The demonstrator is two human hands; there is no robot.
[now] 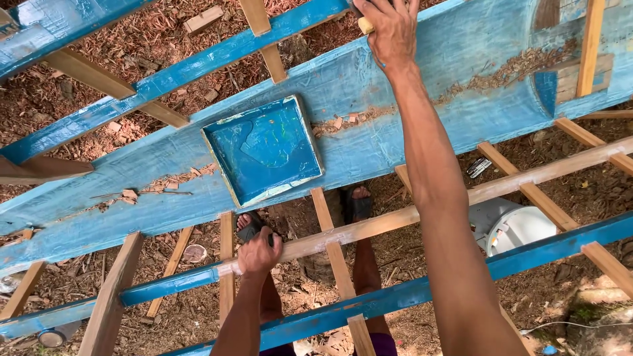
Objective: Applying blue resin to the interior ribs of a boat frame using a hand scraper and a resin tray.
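Sanding block (364, 25), small and pale, sits at the top edge of the view, pressed against the far side of the blue hull (422, 112) and mostly hidden under the right hand (393, 29). Right hand closed over that block, fingers curled down around it, arm stretched long across the hull from the lower right. Left hand (259, 252) lower down, wrapped tight around a bare wooden rail (409, 214) that runs diagonally up to the right, knuckles facing up.

Hull lies slanted across the whole view, painted blue with pale worn streaks. Square hatch recess (264, 150) set into its middle, deeper blue inside, with a light rim. Wood shavings (343, 122) lodged just right of the recess, more strewn along the hull near the left and in the upper right corner.

Blue beams (184, 69) run parallel to the hull above and below it, joined by plain wooden slats (336, 257) crossing under them. 2 feet in dark sandals (359, 204) visible through the gaps, standing on ground covered in reddish chips (165, 26). White plastic container (511, 227) rests on the ground at right, seen between rail and lower beam.
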